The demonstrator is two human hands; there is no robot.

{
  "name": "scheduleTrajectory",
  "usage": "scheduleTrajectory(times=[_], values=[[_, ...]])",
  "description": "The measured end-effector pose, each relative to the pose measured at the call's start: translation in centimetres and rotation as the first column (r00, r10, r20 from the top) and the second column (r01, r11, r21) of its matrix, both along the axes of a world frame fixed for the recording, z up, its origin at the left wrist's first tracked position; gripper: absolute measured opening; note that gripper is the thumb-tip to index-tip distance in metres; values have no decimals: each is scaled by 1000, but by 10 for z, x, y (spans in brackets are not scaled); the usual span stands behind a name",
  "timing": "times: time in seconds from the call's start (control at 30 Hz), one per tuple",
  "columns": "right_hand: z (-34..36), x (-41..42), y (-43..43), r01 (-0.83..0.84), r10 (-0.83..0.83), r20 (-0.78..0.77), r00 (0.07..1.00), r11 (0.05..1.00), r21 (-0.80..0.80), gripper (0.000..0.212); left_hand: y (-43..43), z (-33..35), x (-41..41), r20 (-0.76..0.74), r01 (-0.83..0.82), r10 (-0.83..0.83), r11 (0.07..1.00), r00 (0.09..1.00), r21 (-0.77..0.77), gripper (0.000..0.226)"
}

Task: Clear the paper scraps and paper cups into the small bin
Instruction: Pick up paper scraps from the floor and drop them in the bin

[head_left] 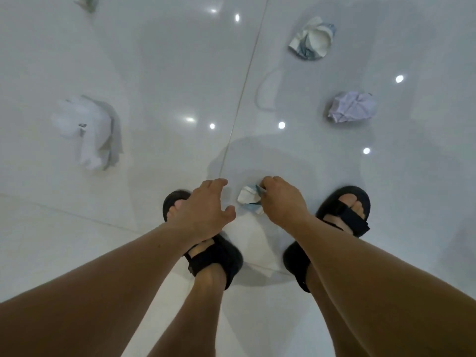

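Observation:
A small crumpled white-and-blue paper scrap lies low between my feet, and my right hand pinches its right edge with curled fingers. My left hand hovers just left of the scrap, fingers relaxed and spread, holding nothing. Further out on the glossy white floor lie a crushed paper cup at the upper right, a crumpled lilac paper ball at the right, and a large crumpled white paper at the left. The small bin is out of view.
My feet in black sandals stand on either side of the scrap. Another bit of crumpled paper shows at the top left edge. A tile joint runs up the floor.

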State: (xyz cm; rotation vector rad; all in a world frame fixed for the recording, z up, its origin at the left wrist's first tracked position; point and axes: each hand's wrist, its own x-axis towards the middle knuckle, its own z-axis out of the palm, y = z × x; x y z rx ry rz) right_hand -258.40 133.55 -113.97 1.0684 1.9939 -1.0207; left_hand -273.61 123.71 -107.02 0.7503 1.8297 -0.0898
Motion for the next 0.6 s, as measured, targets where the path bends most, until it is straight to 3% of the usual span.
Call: scheduleTrajectory(times=[0.1, 0.2, 0.3, 0.43, 0.53, 0.6], values=[[25, -1, 14, 3, -3, -131, 991, 1000, 0, 12, 9, 11, 4, 3, 10, -10, 999, 1000, 48, 73], [64, -5, 41, -17, 18, -360, 933, 1000, 4, 15, 38, 26, 5, 89, -39, 28, 991, 996, 128, 77], [97, -7, 71, -32, 52, -500, 865, 998, 48, 13, 71, 39, 5, 130, -94, 65, 970, 989, 224, 56], [106, 4, 114, 25, 5, -488, 873, 998, 55, 36, 100, 45, 10, 165, -162, 114, 935, 980, 314, 26], [87, 19, 157, 137, -50, -433, 900, 975, 172, 65, 105, 33, 9, 100, -176, 152, 935, 983, 308, 30], [65, 28, 184, 101, -2, -290, 957, 940, 326, 82, 100, 21, 7, 79, -182, 167, 945, 983, 270, 42]])
